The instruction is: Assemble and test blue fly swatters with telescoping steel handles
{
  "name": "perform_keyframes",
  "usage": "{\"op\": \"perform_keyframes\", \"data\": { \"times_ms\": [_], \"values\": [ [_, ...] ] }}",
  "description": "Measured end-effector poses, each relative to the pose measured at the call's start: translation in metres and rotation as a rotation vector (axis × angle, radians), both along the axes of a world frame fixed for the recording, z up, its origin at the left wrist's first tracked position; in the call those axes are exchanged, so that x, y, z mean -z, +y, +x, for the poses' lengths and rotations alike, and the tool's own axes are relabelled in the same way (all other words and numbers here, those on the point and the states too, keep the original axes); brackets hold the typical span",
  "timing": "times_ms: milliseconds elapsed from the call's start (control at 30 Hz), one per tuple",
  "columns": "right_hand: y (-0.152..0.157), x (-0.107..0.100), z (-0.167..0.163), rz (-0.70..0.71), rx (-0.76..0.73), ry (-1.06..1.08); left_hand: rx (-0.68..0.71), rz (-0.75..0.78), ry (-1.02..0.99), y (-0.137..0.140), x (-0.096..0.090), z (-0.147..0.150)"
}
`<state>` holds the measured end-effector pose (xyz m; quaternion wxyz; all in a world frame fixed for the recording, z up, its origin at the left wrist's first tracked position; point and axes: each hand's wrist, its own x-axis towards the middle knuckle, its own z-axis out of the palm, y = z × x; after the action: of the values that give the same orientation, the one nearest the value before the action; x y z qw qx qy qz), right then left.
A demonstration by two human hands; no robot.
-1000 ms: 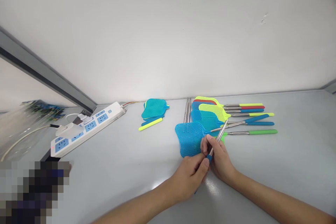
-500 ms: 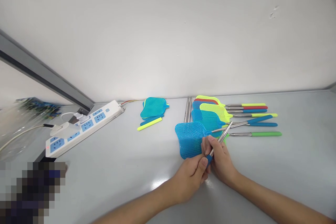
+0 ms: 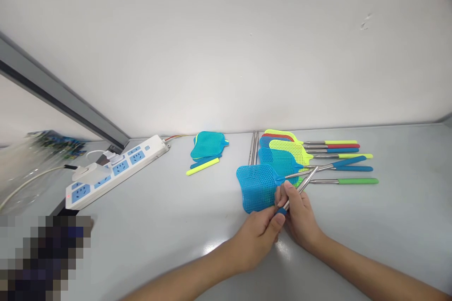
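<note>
My left hand [image 3: 259, 235] is closed around a blue handle grip [image 3: 281, 211], most of it hidden by the fingers. Out of the grip's upper end slants a silver metal rod [image 3: 308, 182], which my right hand [image 3: 300, 216] pinches just above it. Behind the hands lies a blue fly swatter [image 3: 256, 188], its handle crossing others. Several more swatters in yellow, red, blue and green are stacked beyond, such as one with a green handle [image 3: 358, 181]. Bare metal rods [image 3: 253, 148] stand out left of the stack, lying on the table.
Loose swatter heads [image 3: 208, 145], teal on top, lie at the table's back, with a yellow grip [image 3: 202, 167] and a blue grip [image 3: 205, 161] in front. At left are a power strip [image 3: 120, 168] with plugged-in cables and a clear plastic bag [image 3: 28, 174]. A white wall [image 3: 226, 47] rises behind.
The rod has tilted slightly further right and down in my hands, and less of the blue grip shows. The view has shifted a little; the things on the table lie as before.
</note>
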<state>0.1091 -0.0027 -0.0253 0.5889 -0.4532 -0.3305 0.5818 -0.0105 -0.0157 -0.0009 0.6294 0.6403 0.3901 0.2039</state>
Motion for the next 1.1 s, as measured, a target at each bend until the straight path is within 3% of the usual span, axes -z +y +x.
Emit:
{"op": "perform_keyframes", "data": {
  "times_ms": [433, 567, 667, 833, 967, 1100],
  "values": [
    [0.003, -0.011, -0.001, -0.027, -0.008, -0.066, -0.025, -0.078, -0.051, 0.000, 0.000, -0.001],
    [0.010, -0.024, 0.002, -0.105, 0.001, -0.068, -0.045, -0.151, -0.074, 0.002, -0.001, -0.002],
    [0.016, -0.040, 0.007, -0.126, -0.024, 0.070, -0.041, -0.223, -0.102, 0.004, -0.002, -0.001],
    [0.015, -0.063, 0.015, -0.271, -0.150, 0.509, -0.055, -0.429, -0.171, 0.001, -0.007, 0.004],
    [0.006, -0.071, 0.015, -0.318, -0.112, 0.625, -0.019, -0.634, -0.242, -0.006, -0.020, 0.005],
    [-0.004, -0.079, 0.015, -0.310, -0.117, 0.698, 0.118, -0.906, -0.442, -0.010, -0.033, 0.001]
  ]
}}
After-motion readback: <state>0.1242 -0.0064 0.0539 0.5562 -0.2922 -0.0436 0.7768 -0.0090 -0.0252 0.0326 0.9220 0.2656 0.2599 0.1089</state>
